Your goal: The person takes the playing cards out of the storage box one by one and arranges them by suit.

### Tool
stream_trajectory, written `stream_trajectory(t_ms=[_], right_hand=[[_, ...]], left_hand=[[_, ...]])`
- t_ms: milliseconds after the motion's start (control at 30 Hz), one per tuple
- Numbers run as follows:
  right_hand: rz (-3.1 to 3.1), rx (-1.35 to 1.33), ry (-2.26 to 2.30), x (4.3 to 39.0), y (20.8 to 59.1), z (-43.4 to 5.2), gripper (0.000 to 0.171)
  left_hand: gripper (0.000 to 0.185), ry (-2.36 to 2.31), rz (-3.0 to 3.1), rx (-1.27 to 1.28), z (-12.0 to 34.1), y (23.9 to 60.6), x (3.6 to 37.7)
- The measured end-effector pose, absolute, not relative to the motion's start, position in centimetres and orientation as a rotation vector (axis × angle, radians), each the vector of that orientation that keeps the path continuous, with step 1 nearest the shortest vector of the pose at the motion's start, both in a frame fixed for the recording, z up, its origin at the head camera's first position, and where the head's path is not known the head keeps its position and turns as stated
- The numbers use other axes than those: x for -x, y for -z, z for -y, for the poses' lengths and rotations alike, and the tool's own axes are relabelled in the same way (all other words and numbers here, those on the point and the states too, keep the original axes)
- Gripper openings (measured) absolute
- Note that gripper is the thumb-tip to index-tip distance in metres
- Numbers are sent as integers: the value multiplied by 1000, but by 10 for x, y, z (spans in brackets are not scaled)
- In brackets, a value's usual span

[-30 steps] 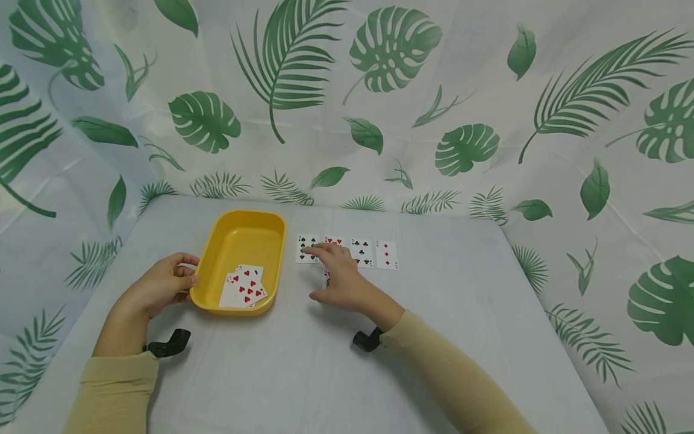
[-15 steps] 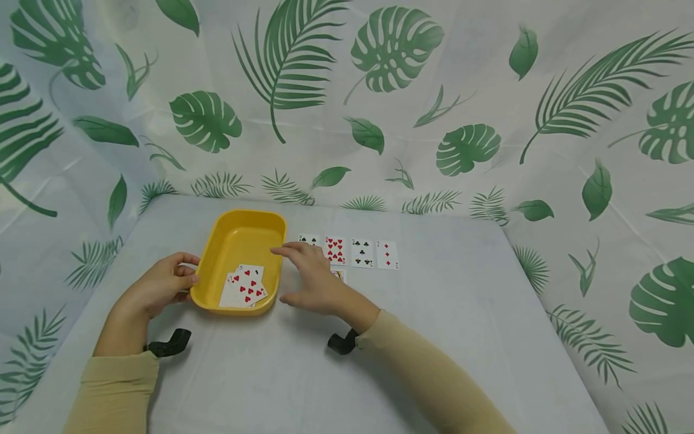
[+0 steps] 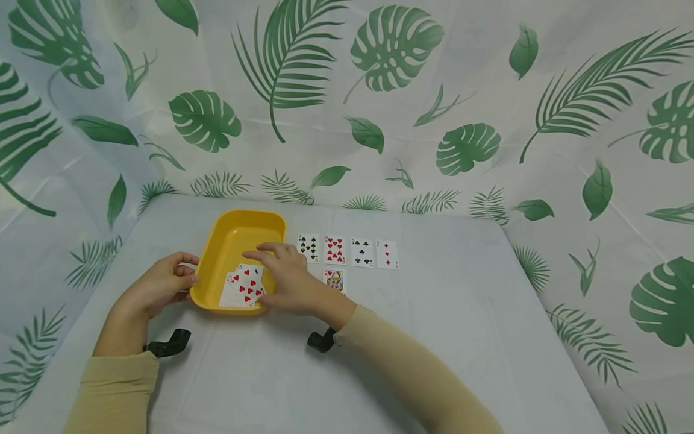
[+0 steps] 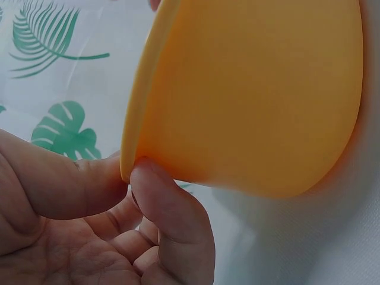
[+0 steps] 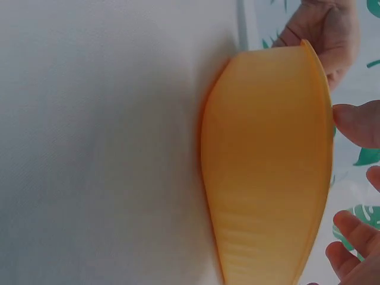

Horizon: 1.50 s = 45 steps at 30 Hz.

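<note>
Yellow plastic tray [image 3: 234, 241]: left hand [image 3: 159, 283] pinches its rim; right hand [image 3: 290, 278], fingers seemingly relaxed, hovers beside red-pipped cards [image 3: 244, 287].

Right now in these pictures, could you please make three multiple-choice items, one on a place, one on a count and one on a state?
1. Where do the heart cards lie?
A. in the yellow tray
B. under the left hand
C. on the leaf cloth behind the table

2. How many cards form the far row on the table?
A. two
B. four
C. seven

3. What does the left hand do?
A. lies flat on the table
B. pinches the tray's rim
C. holds a card

Answers:
1 A, since the head view shows them on the tray's floor.
2 B, since four cards lie side by side, with one more card nearer.
3 B, since the left wrist view shows thumb and finger on the rim.
</note>
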State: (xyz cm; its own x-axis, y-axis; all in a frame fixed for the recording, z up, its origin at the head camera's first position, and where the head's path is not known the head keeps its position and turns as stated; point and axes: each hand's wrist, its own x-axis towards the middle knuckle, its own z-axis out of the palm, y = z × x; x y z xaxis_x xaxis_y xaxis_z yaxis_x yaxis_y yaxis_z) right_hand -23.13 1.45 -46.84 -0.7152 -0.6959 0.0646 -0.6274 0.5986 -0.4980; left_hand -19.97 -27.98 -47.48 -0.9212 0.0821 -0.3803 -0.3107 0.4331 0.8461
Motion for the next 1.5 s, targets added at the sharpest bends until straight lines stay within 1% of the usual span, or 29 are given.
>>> stream_trajectory(t_ms=[300,500,767,1067,1500], right_hand=[[-2691,1187,553,239,471,8,90],[-2695,1187,429,244,468,19,90],[-2653,1227,256,248,469,31,83],[-2603,1326,70,253,470,42,82],[-2567,1292,-117,256,474,50,75]], left_hand=[[48,-1485,-2320,206,281,475,200],[49,-1476,-2323,226,281,475,200],[49,-1483,-2325,215,280,474,200],[48,-1494,-2315,201,281,474,201],[48,-1496,-2308,203,282,477,202]])
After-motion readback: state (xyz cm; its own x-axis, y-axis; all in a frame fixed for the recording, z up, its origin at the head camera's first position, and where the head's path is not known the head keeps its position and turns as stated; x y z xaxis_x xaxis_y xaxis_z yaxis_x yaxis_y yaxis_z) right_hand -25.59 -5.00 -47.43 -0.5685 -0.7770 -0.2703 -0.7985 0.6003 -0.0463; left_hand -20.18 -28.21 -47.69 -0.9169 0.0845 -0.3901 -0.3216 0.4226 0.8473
